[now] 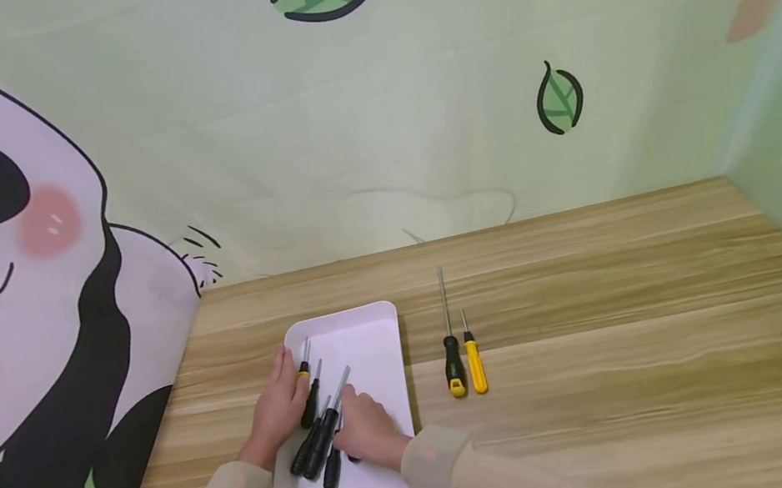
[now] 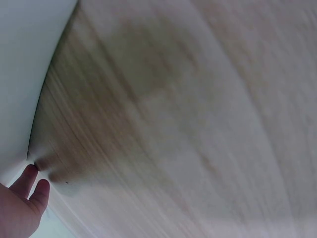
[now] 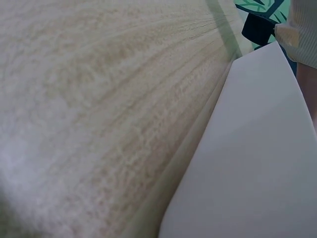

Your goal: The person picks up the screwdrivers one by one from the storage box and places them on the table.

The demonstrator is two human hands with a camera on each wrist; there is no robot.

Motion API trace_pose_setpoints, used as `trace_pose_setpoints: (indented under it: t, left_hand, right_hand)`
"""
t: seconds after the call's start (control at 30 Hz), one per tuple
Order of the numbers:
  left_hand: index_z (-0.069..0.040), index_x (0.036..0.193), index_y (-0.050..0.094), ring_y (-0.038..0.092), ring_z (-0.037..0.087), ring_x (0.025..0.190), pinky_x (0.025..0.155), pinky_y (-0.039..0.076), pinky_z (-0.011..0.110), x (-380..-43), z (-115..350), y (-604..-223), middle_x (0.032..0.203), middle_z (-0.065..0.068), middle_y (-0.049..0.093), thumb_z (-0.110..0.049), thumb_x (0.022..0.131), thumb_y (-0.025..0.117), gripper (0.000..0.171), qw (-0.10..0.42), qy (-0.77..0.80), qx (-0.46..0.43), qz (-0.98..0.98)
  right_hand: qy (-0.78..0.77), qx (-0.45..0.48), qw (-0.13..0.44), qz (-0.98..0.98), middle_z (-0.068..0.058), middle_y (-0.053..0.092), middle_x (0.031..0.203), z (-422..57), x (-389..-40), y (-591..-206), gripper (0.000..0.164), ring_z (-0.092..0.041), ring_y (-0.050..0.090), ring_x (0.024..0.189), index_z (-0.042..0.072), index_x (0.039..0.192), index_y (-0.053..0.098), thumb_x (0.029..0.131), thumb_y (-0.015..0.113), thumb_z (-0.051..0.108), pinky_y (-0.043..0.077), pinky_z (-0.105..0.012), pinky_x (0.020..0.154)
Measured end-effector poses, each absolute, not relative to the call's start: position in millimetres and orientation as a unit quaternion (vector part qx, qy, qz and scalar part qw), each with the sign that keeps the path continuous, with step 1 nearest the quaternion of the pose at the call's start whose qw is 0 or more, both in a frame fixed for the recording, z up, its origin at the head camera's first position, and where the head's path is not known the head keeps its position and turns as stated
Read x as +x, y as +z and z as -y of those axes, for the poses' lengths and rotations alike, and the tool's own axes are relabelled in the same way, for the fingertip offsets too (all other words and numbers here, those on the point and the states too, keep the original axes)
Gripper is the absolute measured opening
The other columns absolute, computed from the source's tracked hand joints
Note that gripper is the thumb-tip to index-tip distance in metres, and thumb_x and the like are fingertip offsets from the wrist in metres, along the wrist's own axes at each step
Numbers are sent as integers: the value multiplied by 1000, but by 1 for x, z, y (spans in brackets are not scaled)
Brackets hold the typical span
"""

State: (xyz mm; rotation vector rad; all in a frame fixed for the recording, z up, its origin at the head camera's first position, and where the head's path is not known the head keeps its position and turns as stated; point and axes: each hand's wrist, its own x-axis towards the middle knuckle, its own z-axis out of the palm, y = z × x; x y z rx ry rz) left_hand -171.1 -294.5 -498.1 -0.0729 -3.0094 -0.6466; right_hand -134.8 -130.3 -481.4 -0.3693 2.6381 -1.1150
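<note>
A white tray (image 1: 365, 324) holds several screwdrivers, most with black handles. My left hand (image 1: 278, 404) grips the tray's left rim, fingers along the outside wall and thumb over the inner side. Two of its fingertips (image 2: 42, 191) show low beside the tray wall in the left wrist view. Inside the tray, my right hand (image 1: 369, 431) reaches down with curled fingers around a screwdriver (image 1: 353, 458) that it mostly covers. Left of it lie a black screwdriver (image 1: 324, 441) with a thick handle and another black one (image 1: 332, 468). The right wrist view shows only the tray's outer wall (image 3: 247, 148), not the fingers.
Right of the tray, a long black-and-yellow screwdriver (image 1: 454, 365) and a shorter yellow one (image 1: 476, 366) lie side by side on the wooden table (image 1: 641, 341), tips away from me. A cloth (image 1: 416, 105) printed with a panda and leaves hangs behind the table.
</note>
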Motion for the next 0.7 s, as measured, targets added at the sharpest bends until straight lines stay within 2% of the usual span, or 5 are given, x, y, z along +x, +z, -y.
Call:
trace_pose_setpoints:
  t: [0.2,0.53,0.7]
  left_hand:
    - [9,137,17,23,36,131,100,29,50,-171,294,-498,145,23,14,-19,93,38,56,30,-207,-26,978]
    - [7,138,15,20,35,132,102,26,50,-172,295,-498,146,22,11,-21,93,36,57,12,-207,-18,978]
    - [8,138,16,22,36,131,100,27,50,-171,295,-498,146,22,13,-21,93,37,57,22,-207,-19,978]
  right_hand:
    - [-408,-117,124,-897,-13,58,79,131,-135,-484,51,-19,53,61,2,103,43,62,71,11,41,-27,49]
    - [-452,-89,137,-877,-8,55,74,128,-136,-484,41,-19,51,60,5,91,44,61,71,8,40,-25,49]
    - [-487,-68,163,-855,-9,53,74,128,-135,-483,41,-15,50,43,4,95,45,63,70,5,41,-23,37]
